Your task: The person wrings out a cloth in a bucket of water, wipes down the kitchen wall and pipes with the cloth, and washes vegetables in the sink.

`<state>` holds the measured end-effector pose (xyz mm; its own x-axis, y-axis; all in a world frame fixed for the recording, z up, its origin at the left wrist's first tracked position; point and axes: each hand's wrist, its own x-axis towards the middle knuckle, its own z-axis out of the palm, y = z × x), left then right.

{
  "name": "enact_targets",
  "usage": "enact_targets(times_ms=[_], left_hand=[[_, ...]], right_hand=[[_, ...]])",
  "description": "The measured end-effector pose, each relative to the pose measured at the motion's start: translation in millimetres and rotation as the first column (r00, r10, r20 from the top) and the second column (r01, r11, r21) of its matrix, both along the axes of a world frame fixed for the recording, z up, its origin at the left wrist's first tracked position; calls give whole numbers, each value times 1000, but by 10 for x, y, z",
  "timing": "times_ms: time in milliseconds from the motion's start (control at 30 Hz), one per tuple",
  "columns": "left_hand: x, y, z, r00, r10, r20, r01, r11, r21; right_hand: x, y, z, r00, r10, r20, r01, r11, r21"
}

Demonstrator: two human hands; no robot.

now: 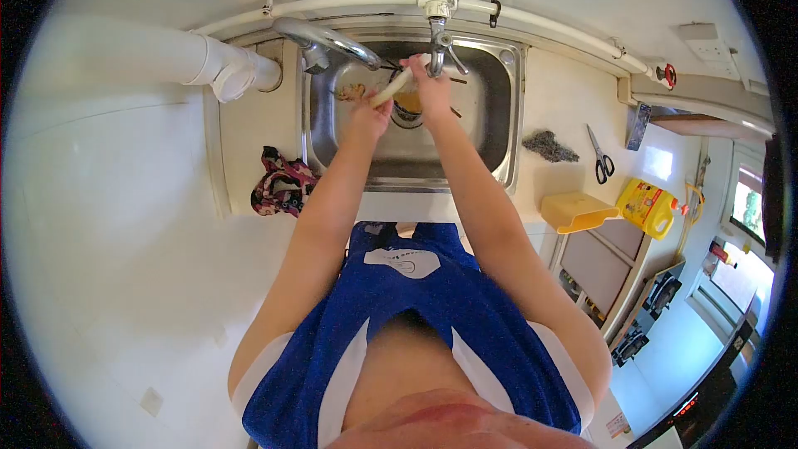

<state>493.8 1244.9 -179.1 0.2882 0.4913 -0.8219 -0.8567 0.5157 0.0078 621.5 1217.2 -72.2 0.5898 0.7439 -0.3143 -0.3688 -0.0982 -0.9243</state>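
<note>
A long pale, whitish vegetable-like stick (391, 92) slants over the steel sink (490, 156). Its lower left end is in my left hand (371, 116), with the fingers closed round it. My right hand (431, 91) grips its upper end just below the small tap (437, 46). Under my hands, partly hidden, sits a round vessel (407, 108) with something yellowish in it. Brown scraps (350, 92) lie in the sink left of my hands. Thin dark sticks (456, 80) show to the right of my right hand.
A curved chrome faucet (332, 41) reaches over the sink from the left. A patterned cloth (283, 183) lies left. On the right are a steel-wool-like scourer (550, 146), scissors (600, 156), a yellow container (578, 211) and a yellow bottle (647, 208).
</note>
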Motion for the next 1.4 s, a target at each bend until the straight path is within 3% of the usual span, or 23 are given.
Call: enact_targets(times_ms=[67,100,133,167,267,300,333,367,400,433,467,533,567,600,633,700,800,867,1300,1400], left_hand=[[8,-116,-38,939,-270,-214,278,960,9],[-26,-147,-57,939,-269,-212,277,961,8],[-67,-171,-111,751,-429,-501,478,878,-36],[-106,-177,-201,458,-515,-724,633,761,-142],[-595,121,-1617,36,-170,-985,851,522,-59],[-609,191,-1619,38,-175,-984,853,519,-59],[-600,283,-1533,-95,-146,-985,884,443,-151],[-574,362,-1413,-225,-106,-969,896,369,-248],[-545,382,-1240,-223,-110,-969,897,366,-247],[-520,350,-1014,-437,178,-882,887,251,-389],[-485,321,-797,-556,469,-687,821,179,-542],[-396,302,-398,-605,382,-699,779,103,-618],[-384,305,-361,-657,298,-692,730,23,-683],[-373,307,-333,-658,297,-692,729,23,-684],[-374,304,-369,-664,308,-682,722,24,-692],[-392,270,-416,-669,319,-671,714,26,-700],[-435,215,-506,-744,354,-566,606,1,-796],[-342,173,-167,-698,29,-716,716,35,-697],[-221,253,279,-706,54,-706,708,57,-704],[-262,213,246,-733,128,-669,679,72,-730]], right_hand=[[-37,43,-137,996,66,-63,-71,994,-79],[-46,48,-206,993,88,-78,-96,990,-104],[-53,58,-228,990,109,-93,-120,984,-130],[-79,45,-19,997,47,-63,-53,993,-105],[45,13,-101,986,148,73,-135,978,-159],[82,32,-241,987,143,70,-128,974,-189],[91,28,-228,988,140,73,-123,973,-194],[83,6,-159,964,145,221,-85,962,-259],[71,-17,-108,918,158,363,-38,947,-318],[64,-30,-109,917,160,365,-37,946,-321],[57,-40,-115,895,198,399,-93,959,-267],[55,-73,-102,870,233,434,-151,965,-216],[54,-83,-87,725,353,591,-165,923,-349],[53,-95,-66,539,473,697,-146,868,-475],[84,-130,-53,539,474,696,-147,867,-476],[176,-222,-15,317,473,822,-62,875,-480],[183,-280,39,352,404,844,-53,909,-413],[202,-315,111,391,422,818,-86,902,-424],[352,-313,575,454,460,763,-129,881,-455],[338,-357,639,477,465,746,-147,879,-454]])
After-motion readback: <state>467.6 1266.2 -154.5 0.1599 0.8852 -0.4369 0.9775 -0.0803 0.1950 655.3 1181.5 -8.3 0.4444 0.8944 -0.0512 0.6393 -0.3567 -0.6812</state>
